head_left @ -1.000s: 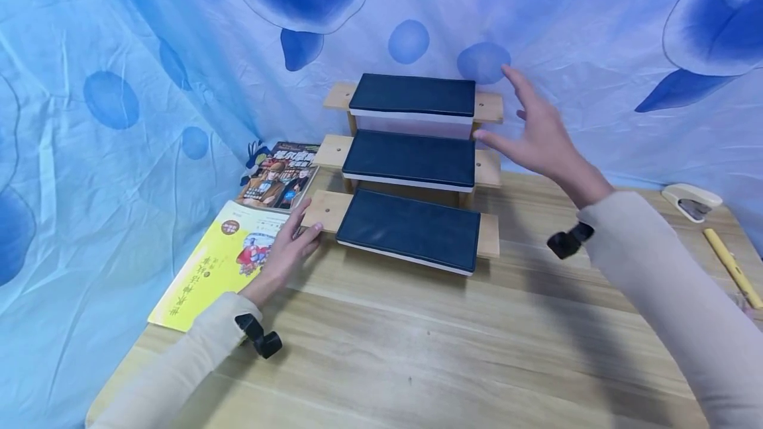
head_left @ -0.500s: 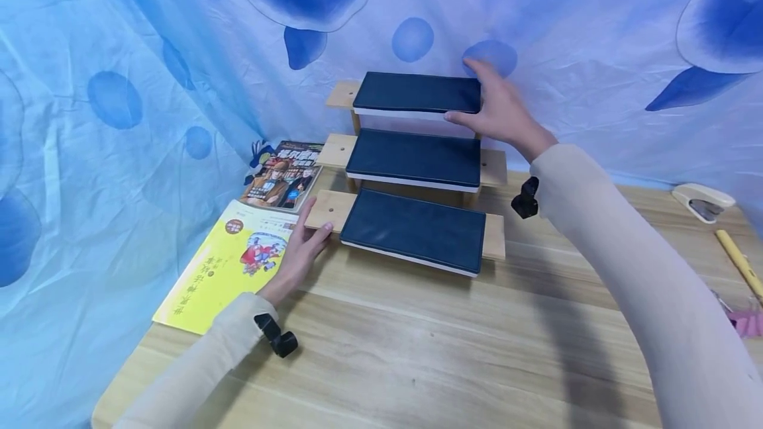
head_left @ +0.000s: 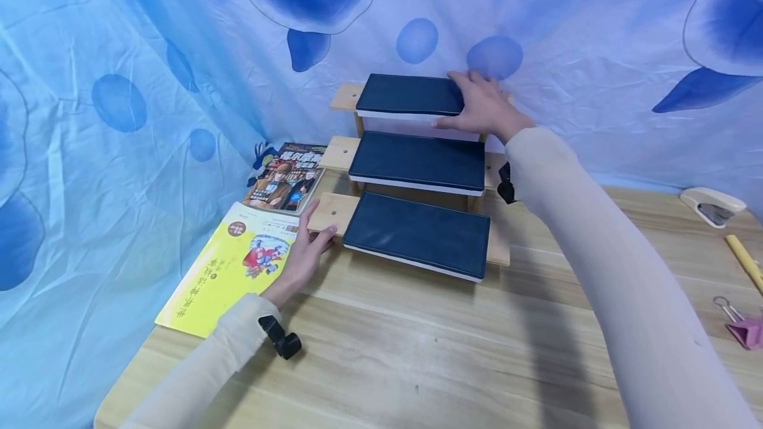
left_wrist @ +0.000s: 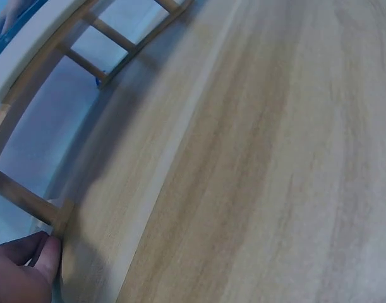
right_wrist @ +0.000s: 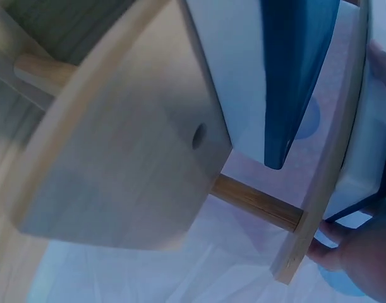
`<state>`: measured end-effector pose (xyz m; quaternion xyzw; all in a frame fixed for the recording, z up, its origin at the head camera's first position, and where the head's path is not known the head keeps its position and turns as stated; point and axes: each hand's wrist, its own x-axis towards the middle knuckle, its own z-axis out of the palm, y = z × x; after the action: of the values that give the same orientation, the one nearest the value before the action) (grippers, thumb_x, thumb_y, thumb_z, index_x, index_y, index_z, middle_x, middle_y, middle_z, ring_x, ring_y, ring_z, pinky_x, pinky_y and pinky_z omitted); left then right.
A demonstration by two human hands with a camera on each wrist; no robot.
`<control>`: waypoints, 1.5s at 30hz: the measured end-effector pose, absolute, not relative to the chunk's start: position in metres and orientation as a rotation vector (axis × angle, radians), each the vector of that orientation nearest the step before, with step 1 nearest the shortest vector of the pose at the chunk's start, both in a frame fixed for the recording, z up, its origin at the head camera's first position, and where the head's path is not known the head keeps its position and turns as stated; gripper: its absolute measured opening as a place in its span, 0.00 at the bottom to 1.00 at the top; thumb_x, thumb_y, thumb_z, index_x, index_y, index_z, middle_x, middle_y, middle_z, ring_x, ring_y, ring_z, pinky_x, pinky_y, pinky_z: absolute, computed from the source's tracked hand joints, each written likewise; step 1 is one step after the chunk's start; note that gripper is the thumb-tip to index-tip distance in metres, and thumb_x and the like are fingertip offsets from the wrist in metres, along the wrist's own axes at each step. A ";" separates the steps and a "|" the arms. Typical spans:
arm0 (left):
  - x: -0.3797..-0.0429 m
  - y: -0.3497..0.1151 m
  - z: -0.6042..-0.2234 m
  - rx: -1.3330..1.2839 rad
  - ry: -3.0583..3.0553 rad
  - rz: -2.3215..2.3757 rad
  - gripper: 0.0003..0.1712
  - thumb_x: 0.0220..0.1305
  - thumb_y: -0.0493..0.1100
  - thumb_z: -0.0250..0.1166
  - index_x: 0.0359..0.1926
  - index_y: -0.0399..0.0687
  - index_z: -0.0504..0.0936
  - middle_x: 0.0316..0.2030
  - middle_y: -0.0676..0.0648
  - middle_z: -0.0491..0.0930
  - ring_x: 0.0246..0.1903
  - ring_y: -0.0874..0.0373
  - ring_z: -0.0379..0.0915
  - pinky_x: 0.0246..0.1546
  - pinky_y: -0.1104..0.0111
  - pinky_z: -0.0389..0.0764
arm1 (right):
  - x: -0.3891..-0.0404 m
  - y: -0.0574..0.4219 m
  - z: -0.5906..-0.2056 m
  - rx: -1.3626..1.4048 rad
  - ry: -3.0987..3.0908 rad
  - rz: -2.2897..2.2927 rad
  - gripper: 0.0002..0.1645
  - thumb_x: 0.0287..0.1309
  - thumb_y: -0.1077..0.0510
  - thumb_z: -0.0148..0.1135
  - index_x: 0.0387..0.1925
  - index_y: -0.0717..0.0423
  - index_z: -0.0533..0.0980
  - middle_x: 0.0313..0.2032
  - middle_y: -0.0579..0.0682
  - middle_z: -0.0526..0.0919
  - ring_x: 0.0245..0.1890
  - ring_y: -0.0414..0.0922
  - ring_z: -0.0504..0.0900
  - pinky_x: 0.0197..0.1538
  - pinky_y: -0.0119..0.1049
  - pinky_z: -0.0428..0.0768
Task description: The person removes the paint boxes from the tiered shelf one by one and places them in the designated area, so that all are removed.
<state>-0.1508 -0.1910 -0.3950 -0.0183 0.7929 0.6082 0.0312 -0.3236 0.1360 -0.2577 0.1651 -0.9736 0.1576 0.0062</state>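
Observation:
A three-step wooden rack [head_left: 332,212] stands on the table, each step bearing a flat box with a dark blue top and white sides. My right hand [head_left: 484,106] grips the right end of the top box [head_left: 401,93], thumb along its front side and fingers over the back. The right wrist view shows its fingers [right_wrist: 328,252] close to the end of the top step. The middle box [head_left: 417,161] and lowest box [head_left: 417,234] lie untouched. My left hand [head_left: 304,253] holds the left end of the lowest step; in the left wrist view its thumb [left_wrist: 48,255] is at the rack's foot.
A yellow book [head_left: 208,270] and a comic-style book [head_left: 283,181] lie left of the rack. At the right are a white stapler [head_left: 712,205], a yellow stick-like object [head_left: 744,260] and a pink binder clip [head_left: 746,333]. A blue patterned curtain [head_left: 566,32] hangs behind.
My right hand has moved left, from the air beside the rack onto the right end of the top box. The left hand stays at the lowest step.

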 end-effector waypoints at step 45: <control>-0.157 -0.188 -0.392 -0.023 2.443 1.891 0.37 0.65 0.47 0.53 0.69 0.57 0.44 0.69 0.51 0.37 0.58 0.46 0.59 0.57 0.56 0.69 | -0.285 0.161 -0.268 0.510 -2.817 0.459 0.54 0.41 0.23 0.51 0.67 0.44 0.55 0.61 0.66 0.56 0.59 0.65 0.50 0.57 0.61 0.56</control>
<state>-0.1569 -0.1880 -0.3922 -0.0074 0.7906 0.6118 0.0261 -0.2847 0.1613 -0.2677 0.1745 -0.9645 0.1573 0.1209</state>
